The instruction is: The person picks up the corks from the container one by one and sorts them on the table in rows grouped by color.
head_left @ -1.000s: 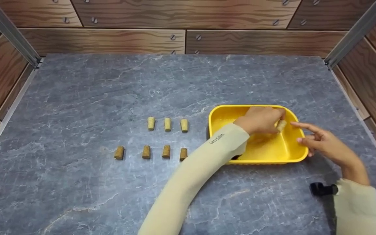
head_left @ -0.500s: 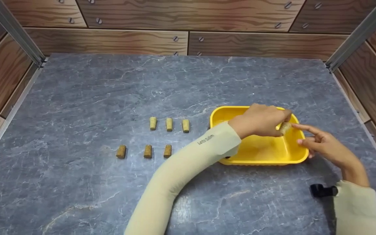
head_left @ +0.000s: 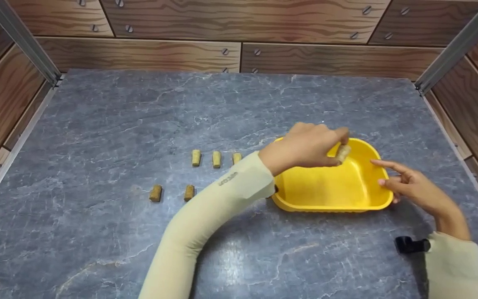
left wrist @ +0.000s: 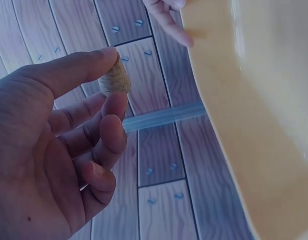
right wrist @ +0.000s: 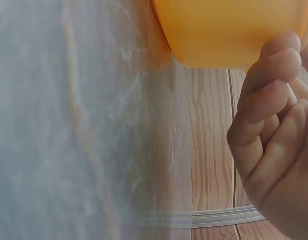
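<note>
A pale cork (head_left: 342,154) is pinched between the thumb and fingertips of my left hand (head_left: 303,145), held above the yellow tub (head_left: 326,208). The left wrist view shows this cork (left wrist: 115,80) close up, with the other fingers loosely bent. My right hand (head_left: 421,191) grips the tub's right end, some fingers over the rim and others outside against the wall. Left of the tub lie pale corks (head_left: 216,159) in a row, the rightmost partly behind the left sleeve. Two darker corks (head_left: 155,193) show nearer; the sleeve covers the area to their right.
A grey marbled tabletop (head_left: 98,232) carries everything. Wood-patterned panels (head_left: 172,20) enclose its back and sides, with metal posts at the corners. A black device (head_left: 411,245) sticks out from the right cuff, low over the table.
My left hand has risen out of the tub and moved left, still pinching the cork. Its forearm now hides two of the darker corks. My right hand stays at the rim.
</note>
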### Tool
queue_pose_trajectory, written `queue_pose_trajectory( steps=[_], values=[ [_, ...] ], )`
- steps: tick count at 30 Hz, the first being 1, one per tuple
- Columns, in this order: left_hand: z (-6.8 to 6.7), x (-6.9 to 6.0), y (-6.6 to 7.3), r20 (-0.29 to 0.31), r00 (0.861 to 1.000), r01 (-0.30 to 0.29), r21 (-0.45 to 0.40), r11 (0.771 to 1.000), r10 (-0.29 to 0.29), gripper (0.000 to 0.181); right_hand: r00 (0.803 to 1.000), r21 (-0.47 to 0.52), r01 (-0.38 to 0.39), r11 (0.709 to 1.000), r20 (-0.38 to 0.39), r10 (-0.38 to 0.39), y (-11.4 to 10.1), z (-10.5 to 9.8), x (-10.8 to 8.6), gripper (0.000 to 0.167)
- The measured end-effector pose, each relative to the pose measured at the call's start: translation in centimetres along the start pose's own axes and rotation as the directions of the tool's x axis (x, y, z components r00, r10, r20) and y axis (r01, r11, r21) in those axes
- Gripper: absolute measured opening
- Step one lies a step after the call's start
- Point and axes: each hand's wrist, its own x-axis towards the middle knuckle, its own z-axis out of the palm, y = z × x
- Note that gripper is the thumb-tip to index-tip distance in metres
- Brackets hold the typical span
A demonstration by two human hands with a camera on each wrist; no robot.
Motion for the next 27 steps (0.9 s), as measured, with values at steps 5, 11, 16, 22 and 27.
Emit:
queue_pose_trajectory(
  steps=[5, 11, 16, 22, 27],
  values=[
    [0.2, -1.6, -1.1, -0.031, 1.0, 0.005, 0.005, 1.0, -0.005, 0.036, 1.0, -0.017, -0.004, 1.0, -0.005, 0.004, 0.0, -0.1, -0.2, 0.046],
    [0.7, -4.0, -3.2, -0.048, 0.998, 0.029, -0.02, 0.999, -0.03, 0.031, 1.0, -0.013, 0.005, 1.0, -0.009, -0.005, 0.0, 0.1, 0.1, 0.046],
    [1.0, -6.6, -5.5, -0.056, 0.993, 0.099, -0.042, 0.994, -0.102, 0.035, 1.0, -0.006, 0.01, 1.0, -0.004, -0.01, 0.0, 0.1, 0.0, 0.046],
    [1.3, -9.8, -8.4, -0.088, 0.979, 0.181, -0.035, 0.983, -0.183, 0.041, 1.0, -0.018, -0.006, 1.0, -0.014, 0.006, -0.1, 0.0, -0.1, 0.046],
    [1.7, -12.7, -10.8, -0.091, 0.959, 0.263, -0.083, 0.961, -0.27, 0.043, 1.0, -0.021, 0.001, 1.0, -0.014, -0.001, 0.0, 0.0, 0.0, 0.047]
  ],
)
